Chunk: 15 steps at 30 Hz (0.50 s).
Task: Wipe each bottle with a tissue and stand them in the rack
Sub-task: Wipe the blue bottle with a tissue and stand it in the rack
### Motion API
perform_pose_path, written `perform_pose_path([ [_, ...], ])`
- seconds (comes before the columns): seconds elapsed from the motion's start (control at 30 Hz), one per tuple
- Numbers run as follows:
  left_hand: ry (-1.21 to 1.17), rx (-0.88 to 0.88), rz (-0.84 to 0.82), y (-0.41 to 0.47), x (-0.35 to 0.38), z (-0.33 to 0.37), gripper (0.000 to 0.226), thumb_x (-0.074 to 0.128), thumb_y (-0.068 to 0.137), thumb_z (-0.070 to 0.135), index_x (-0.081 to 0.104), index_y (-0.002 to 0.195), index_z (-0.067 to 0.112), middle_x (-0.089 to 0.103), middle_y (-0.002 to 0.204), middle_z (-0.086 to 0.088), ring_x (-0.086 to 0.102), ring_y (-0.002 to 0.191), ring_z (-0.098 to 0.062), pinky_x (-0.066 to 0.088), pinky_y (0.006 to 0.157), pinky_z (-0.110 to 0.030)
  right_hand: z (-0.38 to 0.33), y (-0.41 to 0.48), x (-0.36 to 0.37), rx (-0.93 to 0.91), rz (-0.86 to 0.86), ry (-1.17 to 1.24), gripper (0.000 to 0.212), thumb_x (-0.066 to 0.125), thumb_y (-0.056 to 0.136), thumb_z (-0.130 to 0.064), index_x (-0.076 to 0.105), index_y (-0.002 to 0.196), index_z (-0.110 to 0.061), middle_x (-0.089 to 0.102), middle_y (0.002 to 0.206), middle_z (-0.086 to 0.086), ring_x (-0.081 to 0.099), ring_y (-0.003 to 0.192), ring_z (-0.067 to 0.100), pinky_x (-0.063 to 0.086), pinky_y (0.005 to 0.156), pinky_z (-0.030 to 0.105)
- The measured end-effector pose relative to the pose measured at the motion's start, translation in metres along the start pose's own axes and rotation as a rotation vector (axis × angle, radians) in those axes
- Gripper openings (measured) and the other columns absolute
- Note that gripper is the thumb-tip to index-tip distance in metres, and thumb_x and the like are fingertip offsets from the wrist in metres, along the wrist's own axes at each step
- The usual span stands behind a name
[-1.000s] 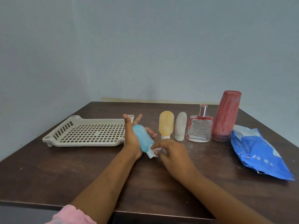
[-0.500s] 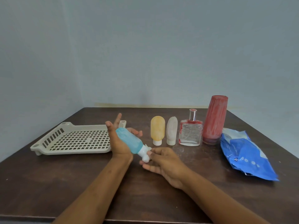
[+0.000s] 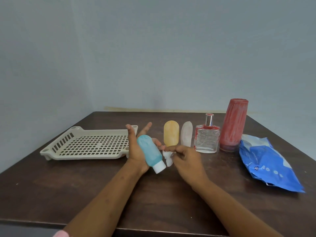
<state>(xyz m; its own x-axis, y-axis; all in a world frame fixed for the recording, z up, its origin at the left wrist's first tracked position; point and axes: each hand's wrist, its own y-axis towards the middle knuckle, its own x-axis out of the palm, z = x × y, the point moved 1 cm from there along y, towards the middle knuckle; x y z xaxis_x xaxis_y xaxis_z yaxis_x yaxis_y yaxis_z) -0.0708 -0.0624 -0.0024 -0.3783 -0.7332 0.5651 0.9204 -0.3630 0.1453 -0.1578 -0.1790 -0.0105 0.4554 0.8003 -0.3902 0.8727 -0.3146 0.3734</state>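
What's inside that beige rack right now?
Nothing shows inside the rack: its perforated floor looks bare, no bottles standing in it. The left hand, holding the blue bottle, covers the rack's right end, so that corner cannot be checked.

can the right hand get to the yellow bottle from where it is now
Probably yes. The right hand sits just in front of the yellow bottle with nothing between them, but it is pinching a tissue, so it would have to drop that first.
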Motion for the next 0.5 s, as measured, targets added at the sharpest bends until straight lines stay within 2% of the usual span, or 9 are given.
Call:
perform_pose_path([
  [0.07,0.016,-0.021,-0.02,-0.0014,-0.0002,-0.0006,0.102,0.032,0.058,0.086,0.053,0.135,0.023,0.056,0.052,-0.013,0.059,0.053,-0.029,0.052,0.064,-0.036,-0.0018,-0.0029,0.0004,-0.023,-0.008,-0.005,0.03,0.052,0.084,-0.002,0.074,0.094,-0.02,0.071,0.09,-0.008,0.063,0.084,0.004,0.049,0.073,0.012],
  [0.17,0.034,-0.033,-0.002,-0.001,-0.001,-0.0012,0.102,0.032,0.057,0.086,0.052,0.135,0.024,0.057,0.053,-0.013,0.062,0.063,-0.033,0.051,0.077,-0.042,-0.0014,-0.0047,0.0032,-0.075,-0.006,-0.003,0.011,0.062,0.085,-0.014,0.073,0.085,-0.016,0.07,0.078,-0.005,0.063,0.075,0.006,0.049,0.065,0.015],
  [0.23,0.032,-0.053,0.003,-0.0016,-0.0002,-0.0021,0.1,0.032,0.059,0.084,0.05,0.137,0.024,0.057,0.052,-0.013,0.063,0.073,-0.034,0.05,0.082,-0.045,-0.0016,-0.005,0.0061,-0.123,-0.011,-0.001,0.011,0.065,0.084,-0.009,0.069,0.09,-0.018,0.069,0.086,-0.011,0.062,0.082,0.0,0.047,0.068,0.012],
  [0.3,0.028,-0.061,0.01,-0.0016,0.0001,-0.0029,0.1,0.032,0.061,0.083,0.047,0.139,0.024,0.057,0.052,-0.013,0.063,0.069,-0.032,0.053,0.076,-0.042,-0.0023,-0.0069,0.0083,-0.163,-0.016,0.042,0.027,0.064,0.083,-0.003,0.066,0.1,-0.024,0.065,0.098,-0.021,0.061,0.093,-0.004,0.049,0.076,0.013],
  [0.37,0.013,-0.063,0.011,-0.0025,0.0014,-0.002,0.099,0.033,0.059,0.083,0.046,0.139,0.027,0.056,0.053,-0.013,0.066,0.072,-0.034,0.053,0.073,-0.042,-0.0038,-0.0095,0.009,-0.203,-0.025,0.008,0.028,0.065,0.083,-0.003,0.068,0.104,-0.021,0.063,0.097,-0.025,0.058,0.094,-0.011,0.045,0.077,0.006],
  [0.43,0.009,-0.08,0.007,-0.0026,0.0021,-0.0011,0.099,0.034,0.057,0.083,0.046,0.139,0.028,0.056,0.053,-0.014,0.066,0.075,-0.037,0.054,0.076,-0.044,-0.0027,-0.0098,0.0095,-0.229,-0.03,-0.034,0.022,0.066,0.083,-0.004,0.072,0.101,-0.017,0.064,0.092,-0.02,0.057,0.09,-0.014,0.042,0.075,0.003],
  [0.5,0.015,-0.077,0.017,-0.0033,0.0028,-0.0012,0.1,0.034,0.058,0.083,0.046,0.14,0.027,0.056,0.052,-0.014,0.065,0.066,-0.035,0.055,0.072,-0.042,0.0001,-0.0064,0.0076,-0.213,-0.013,-0.028,0.02,0.066,0.082,-0.002,0.073,0.096,-0.014,0.066,0.088,-0.014,0.058,0.086,-0.013,0.041,0.073,0.002],
])
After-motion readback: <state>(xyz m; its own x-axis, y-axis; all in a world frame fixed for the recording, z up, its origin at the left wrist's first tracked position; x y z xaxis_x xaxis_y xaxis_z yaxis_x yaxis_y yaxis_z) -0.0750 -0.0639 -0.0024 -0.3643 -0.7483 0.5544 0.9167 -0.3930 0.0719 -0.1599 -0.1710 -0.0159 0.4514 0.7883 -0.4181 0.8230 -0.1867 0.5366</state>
